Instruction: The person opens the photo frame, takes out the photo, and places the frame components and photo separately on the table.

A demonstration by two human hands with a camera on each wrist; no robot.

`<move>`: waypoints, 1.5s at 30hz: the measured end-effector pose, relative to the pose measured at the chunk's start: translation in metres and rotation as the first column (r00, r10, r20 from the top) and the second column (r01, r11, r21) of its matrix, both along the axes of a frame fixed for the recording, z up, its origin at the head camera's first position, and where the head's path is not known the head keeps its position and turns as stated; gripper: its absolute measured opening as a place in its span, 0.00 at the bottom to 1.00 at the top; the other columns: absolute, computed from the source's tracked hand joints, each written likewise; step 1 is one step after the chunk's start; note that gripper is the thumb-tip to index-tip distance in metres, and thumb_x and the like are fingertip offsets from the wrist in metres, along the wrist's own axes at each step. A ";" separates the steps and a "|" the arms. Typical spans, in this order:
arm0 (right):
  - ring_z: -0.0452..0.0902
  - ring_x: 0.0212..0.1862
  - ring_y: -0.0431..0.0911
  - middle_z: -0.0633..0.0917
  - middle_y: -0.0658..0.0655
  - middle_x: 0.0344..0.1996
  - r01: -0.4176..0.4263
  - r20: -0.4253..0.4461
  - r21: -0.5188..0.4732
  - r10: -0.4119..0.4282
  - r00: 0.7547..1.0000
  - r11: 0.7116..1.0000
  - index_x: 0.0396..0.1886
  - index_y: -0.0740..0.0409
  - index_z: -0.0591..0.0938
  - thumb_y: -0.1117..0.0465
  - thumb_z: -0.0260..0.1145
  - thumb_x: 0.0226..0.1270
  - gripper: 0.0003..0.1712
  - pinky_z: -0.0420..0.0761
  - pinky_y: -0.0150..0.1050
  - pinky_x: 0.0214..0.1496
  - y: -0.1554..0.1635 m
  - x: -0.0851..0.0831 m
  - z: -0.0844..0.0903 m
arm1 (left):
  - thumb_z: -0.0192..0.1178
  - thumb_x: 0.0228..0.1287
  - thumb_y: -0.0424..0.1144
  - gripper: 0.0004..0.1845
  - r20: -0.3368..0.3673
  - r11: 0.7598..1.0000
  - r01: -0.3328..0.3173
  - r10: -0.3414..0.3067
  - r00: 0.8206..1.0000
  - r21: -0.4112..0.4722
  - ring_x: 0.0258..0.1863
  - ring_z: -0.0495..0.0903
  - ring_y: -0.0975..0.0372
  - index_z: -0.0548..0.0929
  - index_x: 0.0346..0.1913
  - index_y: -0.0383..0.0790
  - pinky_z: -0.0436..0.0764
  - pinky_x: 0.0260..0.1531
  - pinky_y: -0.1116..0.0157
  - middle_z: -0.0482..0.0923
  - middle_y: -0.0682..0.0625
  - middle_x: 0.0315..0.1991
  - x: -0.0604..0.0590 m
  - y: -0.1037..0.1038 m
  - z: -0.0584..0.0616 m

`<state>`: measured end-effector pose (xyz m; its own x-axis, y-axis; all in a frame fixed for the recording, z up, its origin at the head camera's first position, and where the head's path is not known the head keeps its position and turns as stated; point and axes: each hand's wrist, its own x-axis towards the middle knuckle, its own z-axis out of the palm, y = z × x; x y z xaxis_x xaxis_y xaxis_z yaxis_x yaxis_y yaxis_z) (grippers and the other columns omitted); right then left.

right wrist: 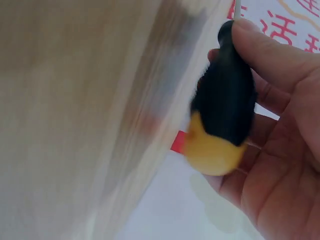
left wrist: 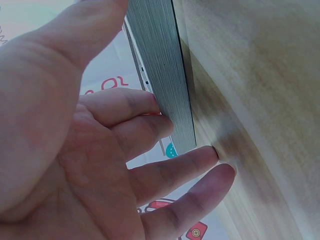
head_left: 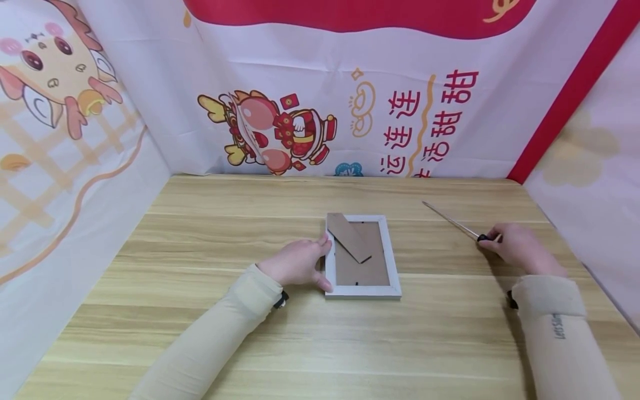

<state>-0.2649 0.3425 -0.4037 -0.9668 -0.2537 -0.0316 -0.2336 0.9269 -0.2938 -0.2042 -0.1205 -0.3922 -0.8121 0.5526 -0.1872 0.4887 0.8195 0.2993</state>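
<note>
A white picture frame [head_left: 391,255] lies face down on the table, with its brown backing board [head_left: 372,236] and a slanted stand leg [head_left: 349,238] showing. My left hand [head_left: 297,262] is at its left side, fingertips against the edge and thumb at the near corner. In the left wrist view those fingers are spread and loosely bent along the frame's grey side [left wrist: 162,70]. Off to the right, my right hand [head_left: 522,245] grips a screwdriver [head_left: 454,222] by its handle. That black and yellow handle [right wrist: 225,95] fills the right wrist view, its long shaft pointing away to the far left.
The wood-grain table [head_left: 240,222] reaches back to a printed white cloth [head_left: 175,83] with red lettering and cartoon figures. More cloth hangs along the left and right sides. Small dark tabs [head_left: 357,284] stick out at the backing board's edges.
</note>
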 end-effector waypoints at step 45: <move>0.78 0.40 0.54 0.83 0.61 0.37 -0.075 0.042 -0.083 0.079 0.996 0.994 0.54 0.66 0.81 0.58 0.72 0.63 0.23 0.77 0.55 0.45 -0.046 0.002 0.033 | 0.68 0.52 0.65 0.57 0.003 1.000 0.011 -0.011 1.000 0.025 0.72 0.59 0.45 0.58 0.76 0.34 0.61 0.70 0.53 0.48 0.41 0.77 0.002 -0.010 -0.007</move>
